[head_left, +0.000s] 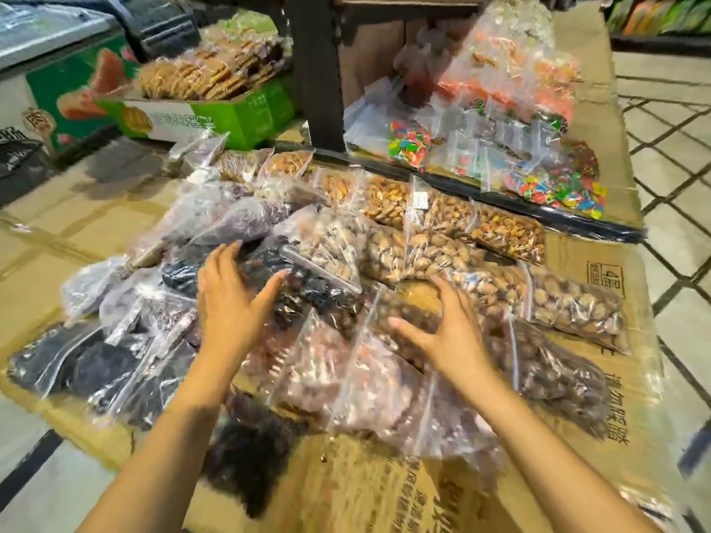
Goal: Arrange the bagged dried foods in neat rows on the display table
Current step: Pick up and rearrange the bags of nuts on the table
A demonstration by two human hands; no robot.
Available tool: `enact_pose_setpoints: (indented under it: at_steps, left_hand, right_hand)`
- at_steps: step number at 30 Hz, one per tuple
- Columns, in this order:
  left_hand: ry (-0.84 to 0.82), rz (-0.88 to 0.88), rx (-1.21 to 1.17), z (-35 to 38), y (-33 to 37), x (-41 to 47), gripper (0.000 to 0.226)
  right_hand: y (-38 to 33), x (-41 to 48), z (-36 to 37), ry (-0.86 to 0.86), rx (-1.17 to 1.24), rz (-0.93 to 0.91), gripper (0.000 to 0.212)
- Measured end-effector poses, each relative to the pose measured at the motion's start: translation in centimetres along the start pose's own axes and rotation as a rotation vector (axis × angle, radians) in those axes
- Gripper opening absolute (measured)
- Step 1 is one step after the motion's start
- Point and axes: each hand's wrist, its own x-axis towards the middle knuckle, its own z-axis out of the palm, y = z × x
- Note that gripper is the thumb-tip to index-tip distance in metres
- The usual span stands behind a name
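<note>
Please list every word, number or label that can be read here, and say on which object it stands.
"4层": printed in a stamp-like frame on the brown cardboard sheet covering the table, right edge.
Other Chinese print on that cardboard: too distorted to read.
Green cardboard box lettering: blurred.
Small white sticker on a clear bag: too small.
</note>
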Motion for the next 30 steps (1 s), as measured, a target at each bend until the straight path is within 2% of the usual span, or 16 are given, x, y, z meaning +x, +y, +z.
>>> enact_pose_setpoints:
  at_steps: [4, 8, 12, 16, 19, 22, 25, 28, 30]
  left_hand:
    - [0.038, 0.064, 0.025, -0.3, -5.8, 5.0, 0.080]
    - [0.045, 0.084, -0.008, -1.9, -10.7, 10.3, 0.086]
    - [-0.110, 0.109, -0.132, -1.9, -15.8, 15.3, 0.092]
    - [-0.291, 0.298, -0.274, -1.0, -18.2, 16.8, 0.073]
    - [-0.367, 0.312, -0.418, -0.3, -18.9, 16.8, 0.060]
    - [-0.293, 0.309, -0.476, -0.2, -18.8, 16.8, 0.045]
    - [-0.172, 0.267, -0.495, -1.0, -17.5, 16.6, 0.035]
    - [0.009, 0.080, -0.610, -2.8, -15.6, 16.5, 0.029]
    - [0.134, -0.047, -0.629, -4.4, -14.9, 16.5, 0.041]
  right_hand:
    - [-3.5, 4.2, 5.1, 0.109, -0.026, 0.046, 0.085]
    - [-8.4, 7.5, 10.2, 0.071, -0.076, -0.030, 0.083]
    - [-13.2, 11.3, 14.2, -0.003, -0.189, -0.185, 0.081]
    - [-15.7, 15.6, 17.5, -0.095, -0.162, -0.252, 0.065]
    - [-15.9, 18.1, 18.9, -0.128, -0.117, -0.266, 0.042]
    - [-15.7, 18.8, 19.4, -0.088, -0.003, -0.259, 0.022]
    - [-16.3, 18.0, 19.7, 0.005, 0.128, -0.253, 0.016]
    - [-18.0, 16.0, 19.3, 0.139, 0.261, -0.201, 0.018]
    - [-19.5, 14.7, 18.2, 0.221, 0.326, -0.163, 0.019]
